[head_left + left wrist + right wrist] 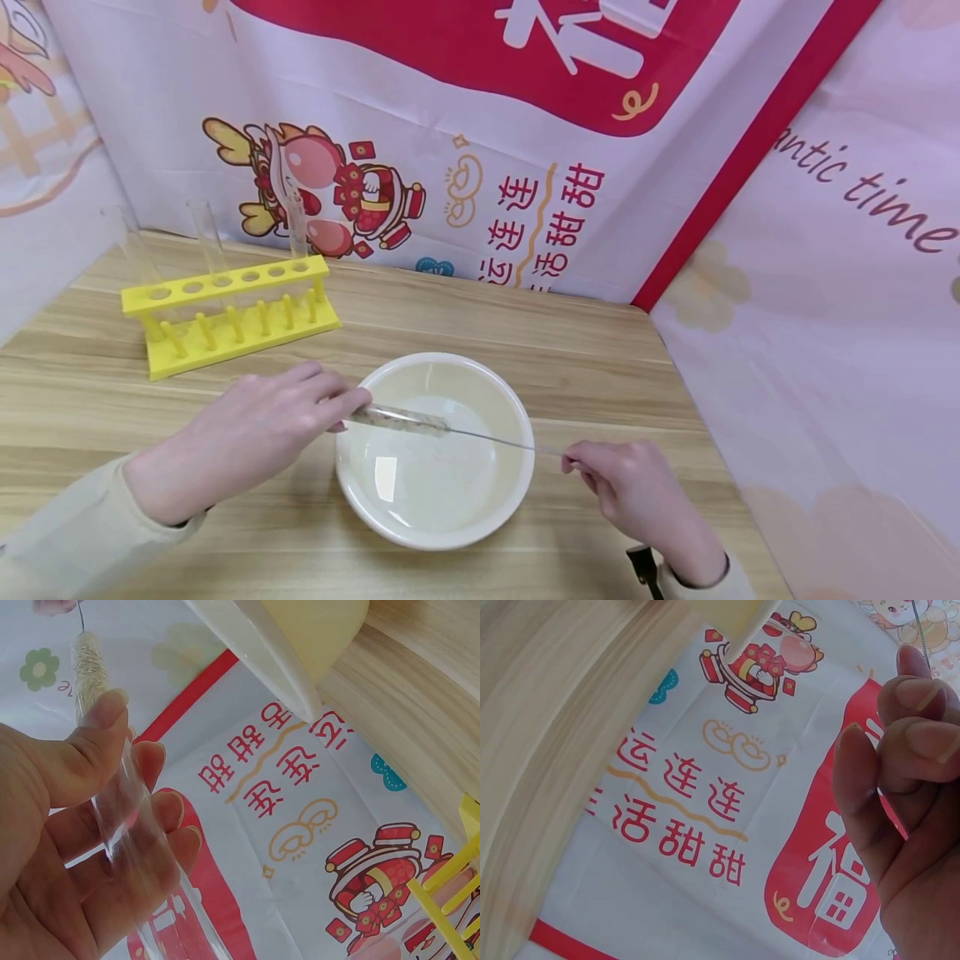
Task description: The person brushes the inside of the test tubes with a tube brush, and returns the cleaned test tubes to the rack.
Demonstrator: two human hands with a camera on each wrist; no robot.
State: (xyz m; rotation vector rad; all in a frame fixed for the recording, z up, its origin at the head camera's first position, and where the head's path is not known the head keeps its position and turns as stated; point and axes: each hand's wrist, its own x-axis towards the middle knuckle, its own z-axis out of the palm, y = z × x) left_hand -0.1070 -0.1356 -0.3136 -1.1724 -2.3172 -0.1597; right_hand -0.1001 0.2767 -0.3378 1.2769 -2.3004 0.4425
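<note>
A clear glass test tube (401,419) lies nearly level over a white basin (352,500). My left hand (273,425) grips it, thumb and fingers curled round the glass in the left wrist view. Inside the tube's mouth end sits the pale bristle head of a test tube brush (90,667). Its thin wire runs right to my right hand (637,492), which pinches the wire's far end past the basin's right rim. In the right wrist view the twisted wire (921,634) rises from the fingertips.
At the back left stands a yellow test tube rack (240,333) holding several upright glass tubes, one being a test tube (207,237). Printed cloth (450,108) hangs behind the wooden table (600,358). A black strap end (642,562) dangles by the right wrist.
</note>
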